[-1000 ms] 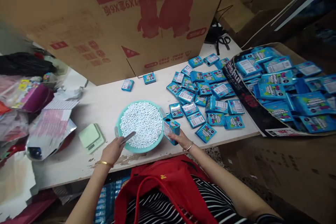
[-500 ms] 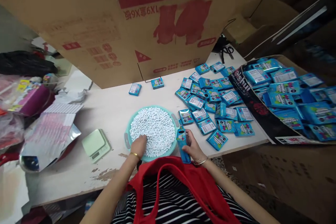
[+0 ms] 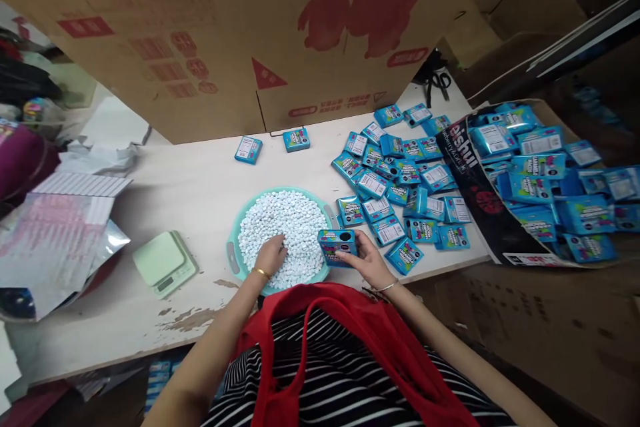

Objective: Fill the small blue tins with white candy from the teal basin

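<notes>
Nearest, a red apron (image 3: 383,353) lies close below the worktable's (image 3: 200,180) front edge, and loose cloth there is best kept clear of the bowl. The left hand (image 3: 273,255) has its fingertips down among white pellets (image 3: 287,213); whether it grasps any, or a tool, I cannot tell. Lifting modest amounts with the fingers gathered would probably spill less. The right hand (image 3: 373,263) grips a blue box (image 3: 333,255), thumb across its front, over the right side of the turquoise bowl (image 3: 234,237); contact with the rim is unclear. A light grip seems wise, since the box looks like thin card, and staying above the bowl would let stray pellets drop back in. To the left sits a green scale (image 3: 165,261), well apart from the bowl. Loose boxes (image 3: 373,183) crowd the right, so the right elbow and wrist want care. Farther back, 2 boxes (image 3: 297,139) lie before a large carton (image 3: 220,67), with scissors (image 3: 439,82) at the far right.
</notes>
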Action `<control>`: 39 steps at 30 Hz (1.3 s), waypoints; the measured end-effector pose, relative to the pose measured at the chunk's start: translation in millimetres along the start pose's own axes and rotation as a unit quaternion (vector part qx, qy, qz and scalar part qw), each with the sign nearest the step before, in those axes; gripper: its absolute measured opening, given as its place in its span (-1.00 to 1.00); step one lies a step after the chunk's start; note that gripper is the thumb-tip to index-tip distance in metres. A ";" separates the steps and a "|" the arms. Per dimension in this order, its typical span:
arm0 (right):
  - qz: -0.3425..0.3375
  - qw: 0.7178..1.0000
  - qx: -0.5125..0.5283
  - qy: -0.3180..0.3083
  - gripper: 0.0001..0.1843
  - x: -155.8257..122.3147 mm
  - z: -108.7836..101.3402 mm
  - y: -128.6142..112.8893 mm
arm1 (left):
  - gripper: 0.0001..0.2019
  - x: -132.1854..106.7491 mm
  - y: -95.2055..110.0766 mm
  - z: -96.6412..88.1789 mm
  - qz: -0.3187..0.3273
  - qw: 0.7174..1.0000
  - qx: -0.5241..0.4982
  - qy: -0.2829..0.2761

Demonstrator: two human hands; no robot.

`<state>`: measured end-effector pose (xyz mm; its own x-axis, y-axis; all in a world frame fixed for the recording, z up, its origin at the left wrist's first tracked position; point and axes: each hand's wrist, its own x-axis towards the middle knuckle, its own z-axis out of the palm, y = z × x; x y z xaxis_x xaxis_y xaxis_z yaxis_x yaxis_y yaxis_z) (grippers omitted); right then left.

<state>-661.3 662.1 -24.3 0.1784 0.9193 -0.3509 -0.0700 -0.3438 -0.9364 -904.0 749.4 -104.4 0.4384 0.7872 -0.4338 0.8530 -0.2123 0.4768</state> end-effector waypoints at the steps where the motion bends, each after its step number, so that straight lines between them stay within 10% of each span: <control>1: -0.028 0.999 -0.037 0.008 -0.51 2.9 -2.4 -1.3 | -0.68 -0.7 -0.7 -1.4 0.004 1.000 -0.007 0.004; 8: -0.168 0.958 -0.225 0.057 -0.66 13.2 -8.6 -0.6 | -0.70 -30.4 -6.9 -51.6 0.100 0.990 -0.081 0.049; 17: -0.311 0.890 -0.333 -0.011 -0.62 32.5 20.8 -12.2 | -0.72 -51.8 35.4 -137.2 0.208 0.978 -0.007 0.025; 32: -0.356 0.885 -0.298 -0.031 -0.58 34.6 45.1 -4.8 | -0.77 -80.9 147.8 -194.8 0.119 0.914 0.381 -0.072; 35: -0.345 0.893 -0.287 -0.032 -0.57 35.1 44.2 0.4 | -0.79 -82.9 139.2 -197.2 0.126 0.920 0.367 -0.056; 39: -0.307 0.919 -0.246 -0.002 -0.57 34.9 34.4 7.6 | -0.80 -70.4 72.7 -183.7 0.032 0.948 0.316 -0.020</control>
<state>-689.4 698.1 -43.6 0.0321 0.9693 0.2436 0.4948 0.1963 -0.8465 -924.9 784.9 101.2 0.4942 0.7414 -0.4539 0.8184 -0.5729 -0.0446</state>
